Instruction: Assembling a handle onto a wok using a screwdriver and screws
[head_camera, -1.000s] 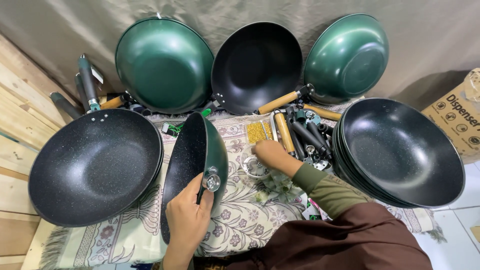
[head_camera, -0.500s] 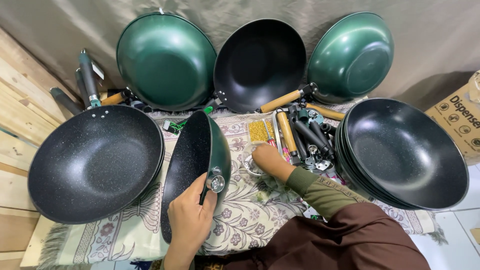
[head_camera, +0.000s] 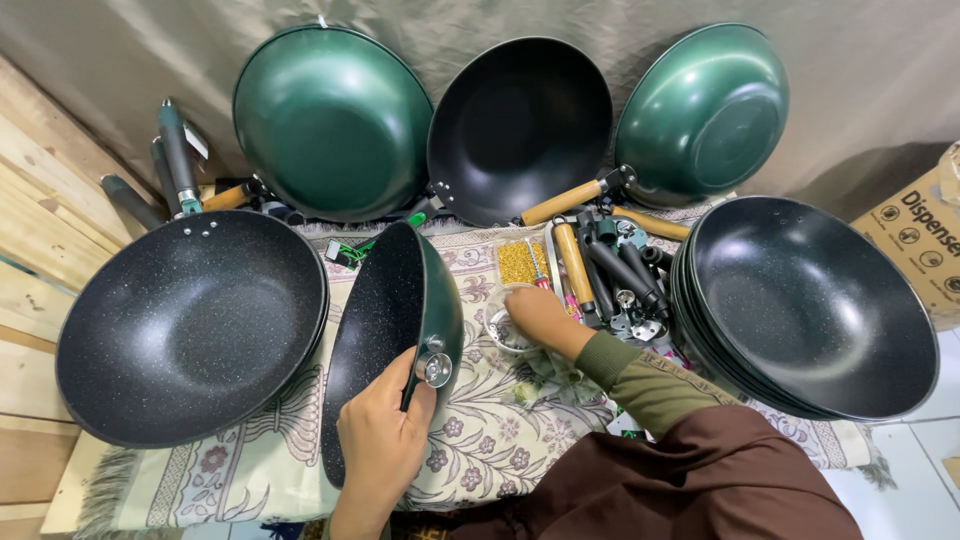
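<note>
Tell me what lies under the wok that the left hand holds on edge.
Under the tilted wok gripped by the left hand lies a floral patterned cloth, spread over the floor. Whatever sits directly beneath its lower rim is hidden by the wok and hand.

Fingertips of the right hand buried in a small clear container; contents too small to tell. Grip there impossible to judge. Left hand cut off at the wrist by the bottom edge, palm hidden behind its own back. Lower rim of the tilted pan covered by that hand. Cardboard box clipped by the right edge. Stack of black pans hiding its lower members, count unclear. Pile of handles and fittings a jumble, single pieces hard to separate. Brown garment running off the bottom.
</note>
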